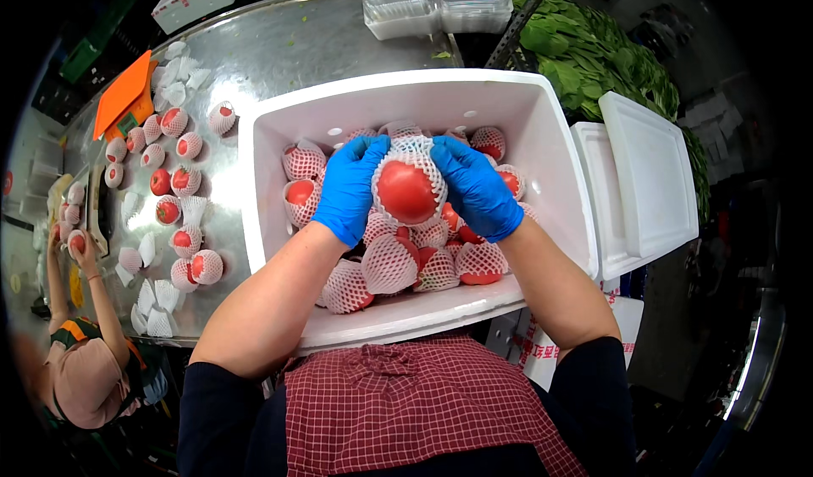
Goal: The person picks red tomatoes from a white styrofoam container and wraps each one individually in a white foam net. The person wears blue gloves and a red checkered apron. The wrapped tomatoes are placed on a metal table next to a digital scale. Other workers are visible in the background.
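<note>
Both my hands wear blue disposable gloves. A red tomato (408, 192) in a white foam net sleeve (409, 148) is held between them, above the white foam box (406, 91). My left hand (351, 188) grips the sleeve from the left, thumb near its upper edge. From the right, my right hand (477, 188) pinches the sleeve's upper edge. Below and around my hands, several more tomatoes in net sleeves (389, 264) are piled in the box. The undersides of some are hidden by others and by my hands.
Several sleeved tomatoes (188, 242) and loose foam sleeves (155, 305) lie on the steel table (286, 38). An orange plastic piece (124, 96) stands there too. Clear plastic trays (438, 0), leafy greens (591, 51) and foam lids (651, 178) flank the box. At left, a co-worker's hands (82, 254) hold a tomato.
</note>
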Tool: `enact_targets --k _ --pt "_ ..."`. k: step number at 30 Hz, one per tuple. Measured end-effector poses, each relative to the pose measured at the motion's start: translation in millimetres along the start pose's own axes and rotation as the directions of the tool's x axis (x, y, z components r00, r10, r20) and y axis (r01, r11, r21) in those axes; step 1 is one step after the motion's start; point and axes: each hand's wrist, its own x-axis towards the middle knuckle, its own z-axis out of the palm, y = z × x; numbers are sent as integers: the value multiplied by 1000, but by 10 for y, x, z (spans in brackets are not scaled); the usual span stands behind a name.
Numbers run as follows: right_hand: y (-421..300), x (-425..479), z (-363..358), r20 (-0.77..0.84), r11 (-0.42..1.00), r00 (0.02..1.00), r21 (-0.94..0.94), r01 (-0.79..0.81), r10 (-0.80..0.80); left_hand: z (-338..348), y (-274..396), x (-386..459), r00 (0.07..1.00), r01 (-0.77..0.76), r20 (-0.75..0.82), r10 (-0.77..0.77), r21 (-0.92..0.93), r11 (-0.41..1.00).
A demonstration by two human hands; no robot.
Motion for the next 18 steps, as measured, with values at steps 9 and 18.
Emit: enact_targets --k 9,18 --pt "-5 30 -36 -202 987 972 -124 98 -122 174 97 -123 964 252 110 -241 -94 963" --pt "65 105 -172 -145 963 973 -227 143 -179 74 92 -112 938 306 215 -270 -158 939"
